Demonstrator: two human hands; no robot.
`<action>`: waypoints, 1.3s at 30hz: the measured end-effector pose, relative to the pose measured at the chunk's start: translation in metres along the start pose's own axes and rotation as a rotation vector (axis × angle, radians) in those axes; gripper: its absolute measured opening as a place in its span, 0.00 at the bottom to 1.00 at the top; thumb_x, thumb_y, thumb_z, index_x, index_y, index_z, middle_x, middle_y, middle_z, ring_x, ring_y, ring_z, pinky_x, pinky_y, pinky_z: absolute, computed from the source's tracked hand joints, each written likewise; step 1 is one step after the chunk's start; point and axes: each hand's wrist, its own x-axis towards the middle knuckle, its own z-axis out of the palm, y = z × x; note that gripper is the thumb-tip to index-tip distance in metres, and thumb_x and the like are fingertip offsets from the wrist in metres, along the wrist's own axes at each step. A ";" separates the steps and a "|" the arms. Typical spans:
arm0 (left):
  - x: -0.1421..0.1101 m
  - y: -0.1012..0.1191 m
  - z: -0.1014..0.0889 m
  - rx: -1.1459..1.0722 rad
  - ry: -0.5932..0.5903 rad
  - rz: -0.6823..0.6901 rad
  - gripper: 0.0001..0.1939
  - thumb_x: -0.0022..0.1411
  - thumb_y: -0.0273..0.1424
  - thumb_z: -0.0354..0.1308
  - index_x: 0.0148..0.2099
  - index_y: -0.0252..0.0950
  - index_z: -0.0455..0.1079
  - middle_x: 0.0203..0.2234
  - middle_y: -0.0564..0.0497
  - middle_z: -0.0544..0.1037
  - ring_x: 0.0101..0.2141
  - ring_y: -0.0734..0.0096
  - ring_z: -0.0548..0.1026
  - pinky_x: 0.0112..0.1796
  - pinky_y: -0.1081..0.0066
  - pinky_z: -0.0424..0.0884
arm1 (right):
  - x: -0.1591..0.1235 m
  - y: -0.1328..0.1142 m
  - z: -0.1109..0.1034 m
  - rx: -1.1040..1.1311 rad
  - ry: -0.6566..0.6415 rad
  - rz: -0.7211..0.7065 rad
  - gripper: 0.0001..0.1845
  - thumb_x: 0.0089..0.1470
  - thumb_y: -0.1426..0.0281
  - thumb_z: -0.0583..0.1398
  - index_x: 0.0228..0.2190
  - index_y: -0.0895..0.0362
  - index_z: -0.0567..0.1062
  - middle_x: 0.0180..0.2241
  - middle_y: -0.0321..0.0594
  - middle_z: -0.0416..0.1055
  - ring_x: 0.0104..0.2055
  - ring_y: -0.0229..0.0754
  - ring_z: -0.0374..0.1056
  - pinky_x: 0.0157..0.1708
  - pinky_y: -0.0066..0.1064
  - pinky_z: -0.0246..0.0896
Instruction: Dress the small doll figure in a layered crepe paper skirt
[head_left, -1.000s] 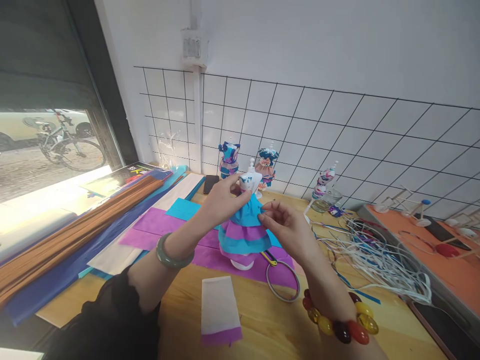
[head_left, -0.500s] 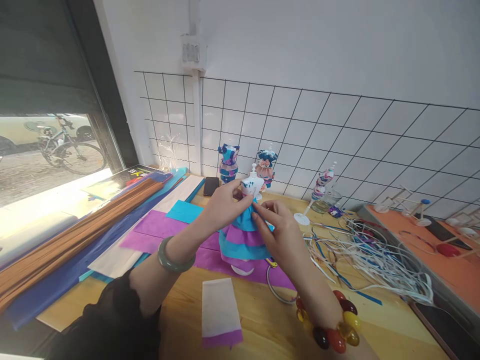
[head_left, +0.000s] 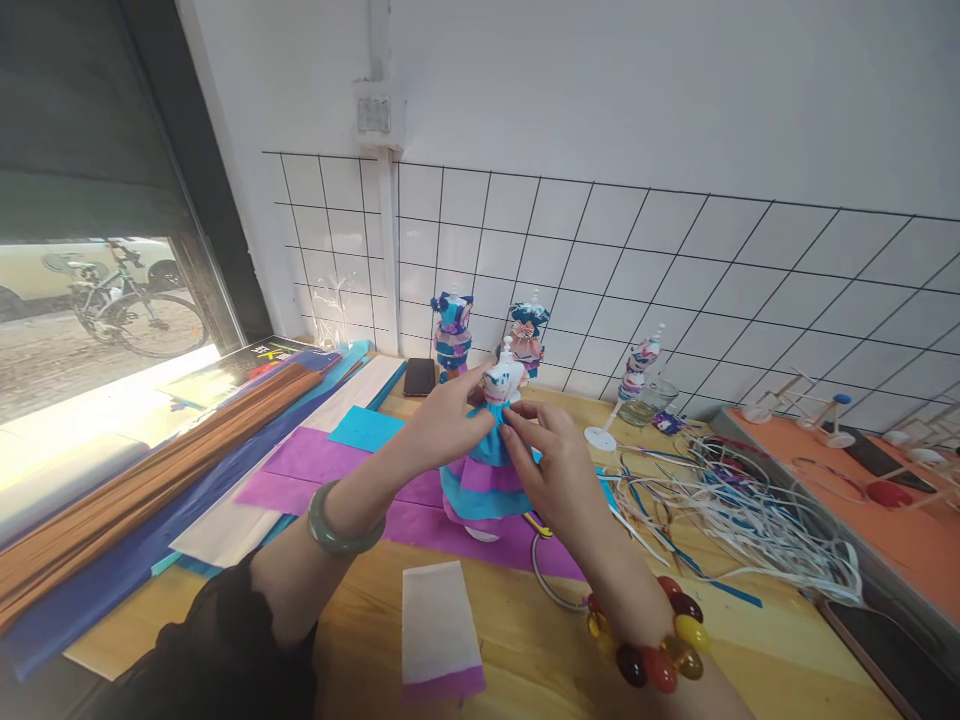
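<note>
A small white dress form (head_left: 504,382) stands upright between my hands. It wears a tiered blue and purple paper skirt (head_left: 486,475), gathered at the waist. My left hand (head_left: 448,418) is closed around the waist from the left, its thumb on the blue top tier and other fingers partly hidden behind the form. From the right, my right hand (head_left: 553,448) pinches the top tier with thumb and index finger at the waist. Purple paper (head_left: 420,530) lies under the form. Behind my right wrist are yellow-handled scissors (head_left: 534,522), partly hidden, and a ring-shaped loop (head_left: 541,572).
Two dressed forms (head_left: 452,335) stand behind, another (head_left: 639,370) by a glass (head_left: 660,400). Tangled paper strips (head_left: 772,530) spread right, beside an orange-topped tray (head_left: 810,470). Folded paper (head_left: 439,620) lies in front; long paper sheets (head_left: 187,460) lie left. A phone (head_left: 420,377) lies behind.
My left fingers and thumb have slid a little lower and left on the form, showing more of its bodice. The right hand keeps its pinch. The view has shifted slightly.
</note>
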 end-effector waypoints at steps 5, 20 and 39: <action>-0.004 -0.003 0.002 0.115 0.008 0.015 0.32 0.53 0.23 0.49 0.61 0.41 0.58 0.47 0.50 0.74 0.46 0.66 0.72 0.46 0.68 0.68 | 0.001 -0.001 -0.003 0.075 0.028 0.088 0.14 0.58 0.69 0.54 0.39 0.54 0.79 0.42 0.47 0.72 0.46 0.48 0.66 0.46 0.44 0.62; -0.006 0.005 0.007 0.255 0.070 0.041 0.30 0.59 0.24 0.48 0.64 0.41 0.52 0.37 0.51 0.79 0.40 0.66 0.76 0.40 0.70 0.68 | 0.002 0.002 -0.004 0.132 0.064 0.205 0.12 0.55 0.64 0.58 0.37 0.54 0.78 0.43 0.46 0.73 0.47 0.49 0.66 0.46 0.43 0.61; -0.003 0.003 0.004 0.002 0.043 0.002 0.33 0.55 0.31 0.57 0.63 0.39 0.55 0.38 0.50 0.76 0.40 0.69 0.73 0.42 0.68 0.69 | 0.007 0.013 -0.011 0.318 -0.010 0.280 0.11 0.55 0.61 0.57 0.34 0.55 0.75 0.41 0.43 0.71 0.43 0.46 0.66 0.42 0.37 0.59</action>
